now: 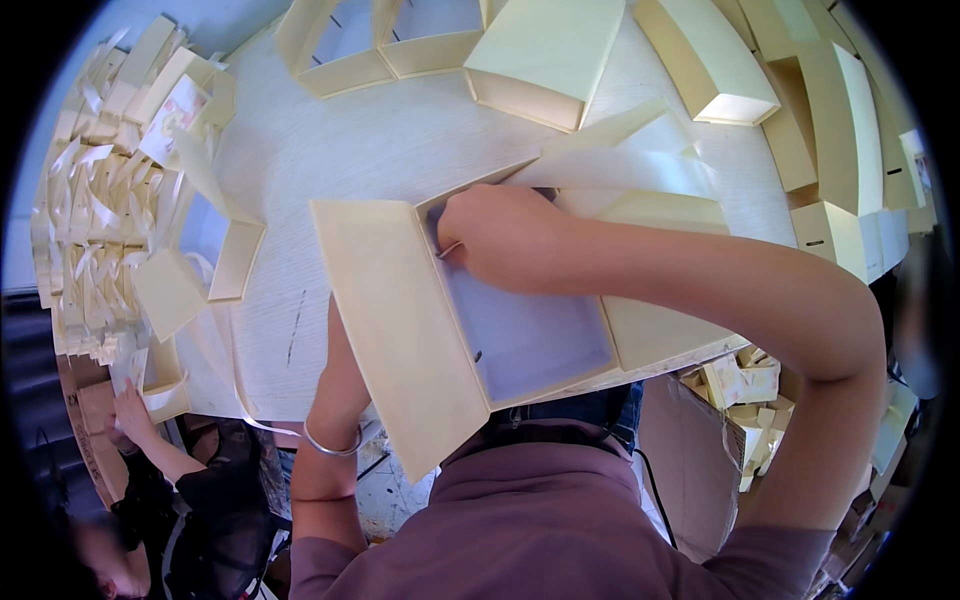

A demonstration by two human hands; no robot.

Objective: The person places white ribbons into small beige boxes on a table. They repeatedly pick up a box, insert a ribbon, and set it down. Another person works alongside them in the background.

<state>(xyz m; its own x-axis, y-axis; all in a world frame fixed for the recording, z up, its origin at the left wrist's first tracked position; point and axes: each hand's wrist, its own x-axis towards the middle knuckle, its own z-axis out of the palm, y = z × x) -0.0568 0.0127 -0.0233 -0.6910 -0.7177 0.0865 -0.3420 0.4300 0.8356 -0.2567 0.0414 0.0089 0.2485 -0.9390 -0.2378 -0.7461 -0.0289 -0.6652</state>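
Note:
A cream cardboard box (600, 350) with a pale lilac inside (530, 345) lies open at the table's near edge. Its left flap (390, 300) is folded outward, and a small dark slot (477, 356) shows in the side wall. Inside the box, at the far left corner, my right hand (510, 235) is closed with fingertips turned down against the wall; what they pinch is hidden. My left forearm (345, 390), with a silver bangle (333, 447), passes under the left flap, which hides that hand. A wide translucent white ribbon (630, 170) lies beyond my right wrist.
Several cream boxes (545, 60) stand along the far edge, others (840, 130) at the right. Ribboned boxes (95, 210) are piled at the left beside an open box (225, 240). Another person's hand (135, 415) is at lower left. A carton (690, 450) stands below the table.

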